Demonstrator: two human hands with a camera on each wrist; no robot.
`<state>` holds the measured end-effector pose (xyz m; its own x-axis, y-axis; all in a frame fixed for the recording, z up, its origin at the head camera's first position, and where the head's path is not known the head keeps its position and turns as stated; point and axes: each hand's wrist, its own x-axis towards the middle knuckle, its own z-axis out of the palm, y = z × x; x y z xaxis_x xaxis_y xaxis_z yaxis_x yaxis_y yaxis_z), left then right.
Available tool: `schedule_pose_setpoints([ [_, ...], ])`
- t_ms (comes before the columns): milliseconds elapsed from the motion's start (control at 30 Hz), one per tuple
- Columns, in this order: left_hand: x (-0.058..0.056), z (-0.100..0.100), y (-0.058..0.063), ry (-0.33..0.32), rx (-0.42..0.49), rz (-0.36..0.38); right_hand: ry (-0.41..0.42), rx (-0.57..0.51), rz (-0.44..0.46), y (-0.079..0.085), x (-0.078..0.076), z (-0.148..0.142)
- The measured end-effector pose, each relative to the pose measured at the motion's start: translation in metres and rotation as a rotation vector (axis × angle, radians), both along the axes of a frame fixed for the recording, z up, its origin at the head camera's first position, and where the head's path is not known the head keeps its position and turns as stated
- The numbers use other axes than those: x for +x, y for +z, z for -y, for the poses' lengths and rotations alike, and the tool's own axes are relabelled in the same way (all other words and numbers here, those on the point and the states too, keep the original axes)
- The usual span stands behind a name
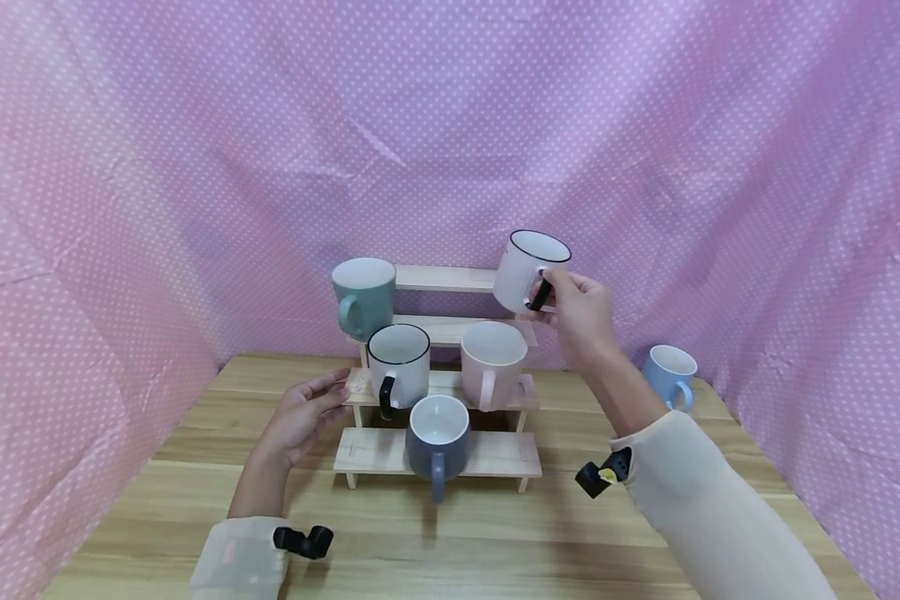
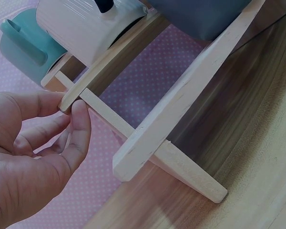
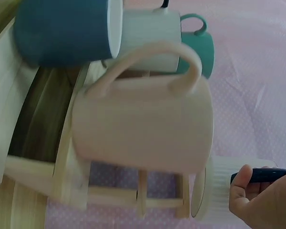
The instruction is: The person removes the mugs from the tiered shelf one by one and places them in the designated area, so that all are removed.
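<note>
My right hand grips a white mug with a black rim by its black handle, in the air at the right end of the upper tiers of a wooden rack. In the right wrist view, the fingers curl round that handle. My left hand pinches the left end of a middle shelf board between thumb and fingers. On this board stand another black-rimmed white mug and a pink mug. A teal mug is above, and a grey-blue mug is on the lowest tier.
A light blue mug stands on the wooden table to the right of the rack, beyond my right forearm. Pink dotted cloth hangs behind the rack and along both sides of the table.
</note>
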<state>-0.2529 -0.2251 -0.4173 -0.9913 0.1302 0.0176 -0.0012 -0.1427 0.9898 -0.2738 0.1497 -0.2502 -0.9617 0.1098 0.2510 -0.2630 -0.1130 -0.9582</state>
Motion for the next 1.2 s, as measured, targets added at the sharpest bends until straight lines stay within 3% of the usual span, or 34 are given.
schedule_pose_setpoints([
  [333, -0.001, 0.002, 0.001, 0.003, -0.004, -0.004, -0.04, -0.072, -0.005, -0.009, 0.005, -0.044],
  [500, -0.002, 0.003, -0.001, 0.002, -0.012, -0.002, -0.046, -0.051, 0.02, -0.019, 0.007, -0.067],
  [933, -0.003, 0.001, -0.002, 0.0, -0.011, -0.004, -0.12, -0.111, 0.154, -0.065, 0.0, -0.114],
  [1200, -0.003, 0.001, -0.003, 0.001, -0.009, -0.007, -0.239, -0.08, 0.206, -0.101, -0.009, -0.13],
])
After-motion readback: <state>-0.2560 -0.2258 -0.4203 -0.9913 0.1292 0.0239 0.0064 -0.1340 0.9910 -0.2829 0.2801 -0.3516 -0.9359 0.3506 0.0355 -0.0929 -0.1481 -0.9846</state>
